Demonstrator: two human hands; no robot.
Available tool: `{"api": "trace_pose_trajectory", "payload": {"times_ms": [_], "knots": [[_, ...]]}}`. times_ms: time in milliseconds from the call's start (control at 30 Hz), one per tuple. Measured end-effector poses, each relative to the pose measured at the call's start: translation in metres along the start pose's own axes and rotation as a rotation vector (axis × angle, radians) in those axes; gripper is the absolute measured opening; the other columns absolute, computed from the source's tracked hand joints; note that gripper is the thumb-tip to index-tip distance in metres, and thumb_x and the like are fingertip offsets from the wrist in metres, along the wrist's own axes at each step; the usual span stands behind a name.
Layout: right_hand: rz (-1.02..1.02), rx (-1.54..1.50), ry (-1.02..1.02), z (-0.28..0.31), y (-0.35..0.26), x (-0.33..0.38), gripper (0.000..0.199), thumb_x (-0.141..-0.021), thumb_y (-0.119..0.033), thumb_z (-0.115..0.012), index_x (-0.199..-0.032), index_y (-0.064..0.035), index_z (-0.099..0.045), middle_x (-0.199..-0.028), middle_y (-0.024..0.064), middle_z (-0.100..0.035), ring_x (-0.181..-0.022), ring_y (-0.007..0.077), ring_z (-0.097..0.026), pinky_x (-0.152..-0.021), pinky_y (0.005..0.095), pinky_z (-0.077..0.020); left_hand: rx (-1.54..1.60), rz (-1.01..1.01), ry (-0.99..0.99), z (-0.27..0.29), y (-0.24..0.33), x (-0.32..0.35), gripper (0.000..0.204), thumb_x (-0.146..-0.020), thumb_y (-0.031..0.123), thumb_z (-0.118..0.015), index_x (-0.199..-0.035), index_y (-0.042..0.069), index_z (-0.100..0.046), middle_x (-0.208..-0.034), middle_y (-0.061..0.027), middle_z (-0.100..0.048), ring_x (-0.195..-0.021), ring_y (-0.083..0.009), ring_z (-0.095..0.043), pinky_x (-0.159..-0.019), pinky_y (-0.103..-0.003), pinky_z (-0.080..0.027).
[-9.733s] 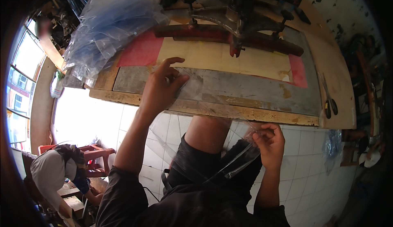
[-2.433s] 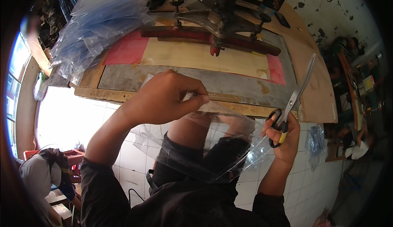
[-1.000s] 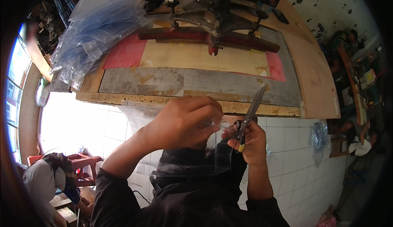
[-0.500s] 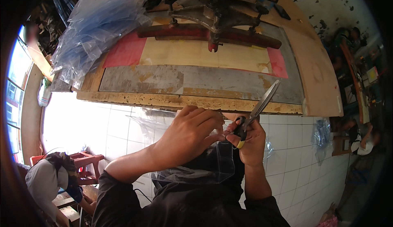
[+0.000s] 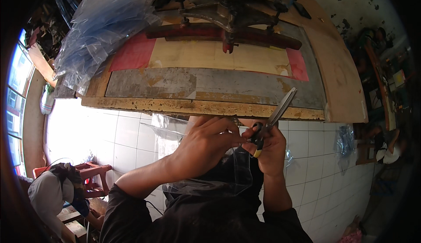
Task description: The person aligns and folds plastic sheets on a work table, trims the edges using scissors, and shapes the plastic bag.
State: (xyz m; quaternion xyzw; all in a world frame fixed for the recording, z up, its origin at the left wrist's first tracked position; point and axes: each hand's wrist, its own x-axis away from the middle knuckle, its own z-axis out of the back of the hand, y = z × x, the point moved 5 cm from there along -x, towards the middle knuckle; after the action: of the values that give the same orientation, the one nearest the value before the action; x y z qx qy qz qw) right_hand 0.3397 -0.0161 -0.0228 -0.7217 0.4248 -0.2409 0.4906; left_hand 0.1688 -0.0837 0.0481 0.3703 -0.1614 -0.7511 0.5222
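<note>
My right hand (image 5: 272, 155) is closed around the black and yellow handles of a pair of scissors (image 5: 282, 108). The metal blades point up and to the right, over the table's front edge. Close beside it, my left hand (image 5: 206, 144) has its fingertips drawn together in a pinch at the edge of a clear plastic sheet (image 5: 237, 173). That plastic lies across my lap, and part of it shows left of my left hand. The fingers of both hands nearly meet, and what is exactly between them is too small to make out.
In front stands a worktable (image 5: 206, 106) with a metal press (image 5: 228, 17) over yellow and pink sheets. Clear plastic bags (image 5: 105, 32) are heaped at its left. People sit at the lower left (image 5: 48, 190) and far right. A red stool (image 5: 94, 173) stands at the left.
My left hand has shifted slightly downward, its fingers more bent. The scissors have dipped a little to the left, still in my right hand. More plastic shows left of my left hand.
</note>
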Motion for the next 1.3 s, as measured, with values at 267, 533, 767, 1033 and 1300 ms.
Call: {"api": "trace_pose_trajectory", "payload": {"times_ms": [267, 533, 767, 1033, 1300], "knots": [[0.011, 0.048, 0.021, -0.003, -0.003, 0.001, 0.047, -0.076, 0.013, -0.082, -0.113, -0.0016, -0.057, -0.106, 0.0107, -0.07, -0.108, 0.0216, -0.069, -0.097, 0.0356, -0.0569, 0.105, -0.006, 0.024, -0.001, -0.009, -0.003, 0.024, -0.083, -0.002, -0.075, -0.105, 0.006, -0.075, -0.097, -0.0072, -0.068, -0.088, -0.0257, -0.07, -0.076, -0.039, -0.054], [-0.012, 0.136, -0.003, -0.002, -0.002, -0.005, 0.044, -0.078, 0.01, -0.082, -0.113, -0.002, -0.057, -0.104, 0.0099, -0.07, -0.105, 0.0206, -0.07, -0.093, 0.0331, -0.0563, 0.403, 0.325, -0.055, 0.003, -0.012, -0.01, 0.044, -0.089, 0.001, -0.075, -0.131, 0.002, -0.061, -0.099, -0.0095, -0.074, -0.099, -0.0221, -0.074, -0.087, -0.035, -0.057], [0.006, 0.057, 0.1, 0.002, 0.008, -0.005, 0.04, -0.079, 0.011, -0.079, -0.111, -0.001, -0.058, -0.097, 0.009, -0.07, -0.09, 0.0171, -0.07, -0.084, 0.0298, -0.0579, 0.401, 0.373, -0.099, 0.006, -0.019, -0.013, 0.035, -0.092, 0.009, -0.075, -0.124, 0.002, -0.065, -0.098, -0.009, -0.076, -0.097, -0.02, -0.074, -0.086, -0.034, -0.057], [-0.029, -0.06, 0.254, 0.024, 0.0, -0.016, 0.032, -0.08, 0.009, -0.075, -0.106, -0.0016, -0.06, -0.087, 0.0094, -0.069, -0.078, 0.0193, -0.069, -0.076, 0.0374, -0.0592, 0.249, 0.386, -0.26, 0.022, -0.047, -0.016, 0.022, -0.1, 0.026, -0.067, -0.104, 0.006, -0.076, -0.09, -0.0117, -0.076, -0.084, -0.0254, -0.074, -0.081, -0.036, -0.056], [-0.046, -0.088, 0.243, 0.031, 0.007, -0.021, 0.032, -0.081, 0.01, -0.073, -0.107, -0.0029, -0.061, -0.088, 0.009, -0.069, -0.08, 0.0194, -0.069, -0.076, 0.0368, -0.0596, 0.368, 0.41, -0.2, 0.017, -0.055, -0.021, 0.023, -0.099, 0.024, -0.067, -0.102, 0.003, -0.075, -0.085, -0.0069, -0.078, -0.082, -0.0178, -0.075, -0.08, -0.033, -0.057]]}}
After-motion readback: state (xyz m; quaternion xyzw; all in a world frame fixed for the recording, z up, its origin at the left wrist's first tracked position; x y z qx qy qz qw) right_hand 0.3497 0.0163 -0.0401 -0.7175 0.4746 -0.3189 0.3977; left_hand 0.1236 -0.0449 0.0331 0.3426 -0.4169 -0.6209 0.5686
